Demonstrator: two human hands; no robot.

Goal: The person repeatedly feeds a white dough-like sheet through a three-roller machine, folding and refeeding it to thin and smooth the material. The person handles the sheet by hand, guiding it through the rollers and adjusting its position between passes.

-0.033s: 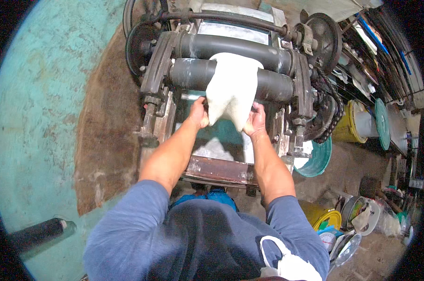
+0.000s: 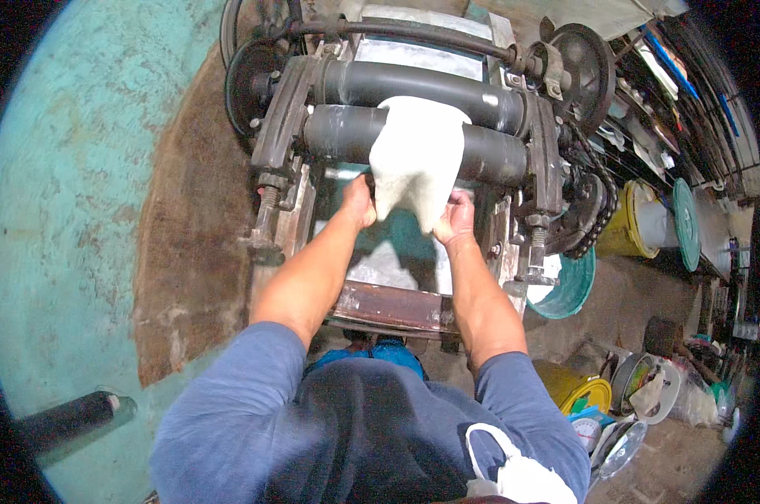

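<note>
A soft white sheet [image 2: 415,160] hangs over the front roller [image 2: 338,133] of a two-roller machine, its upper end at the gap before the rear roller [image 2: 422,84]. Its material cannot be told for sure. Two drooping corners form the lower edge, with a notch between them. My left hand [image 2: 359,202] is closed at the left corner, some fingers hidden behind the sheet. At the right corner, my right hand [image 2: 456,218] is closed too, thumb side up, its fingertips partly covered by the sheet.
A metal tray [image 2: 388,267] with a brown front edge [image 2: 393,305] lies below the rollers. On the right are a chain [image 2: 602,223], a green tub [image 2: 575,290] and a yellow bucket [image 2: 636,220]. A black roll [image 2: 69,424] lies at the lower left.
My right hand has shifted slightly left and down with its corner of the white sheet. My left hand is almost where it was.
</note>
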